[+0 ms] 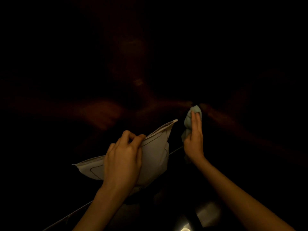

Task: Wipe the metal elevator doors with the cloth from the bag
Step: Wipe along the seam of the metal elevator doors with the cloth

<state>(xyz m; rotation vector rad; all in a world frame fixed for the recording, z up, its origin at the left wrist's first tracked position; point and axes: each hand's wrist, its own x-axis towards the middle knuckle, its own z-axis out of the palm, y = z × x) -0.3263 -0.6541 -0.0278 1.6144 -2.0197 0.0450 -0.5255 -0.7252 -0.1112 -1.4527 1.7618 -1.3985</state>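
Observation:
The scene is very dark. My left hand (pixel 124 157) grips the top edge of a pale zip bag (pixel 155 152), fingers curled over its rim, holding it up at the centre of the view. To its right my right hand (pixel 194 139) holds a crumpled light green cloth (pixel 190 120) against the dark metal elevator door (pixel 150 55), with straight fingers pressing over the cloth. The door fills the upper view and shows a faint reddish reflection of arms and hands.
A thin bright line, the door sill or floor edge (pixel 75 212), runs diagonally from the lower left up toward the right hand. A dim shiny patch of floor (pixel 206 214) shows at the bottom right. All else is black.

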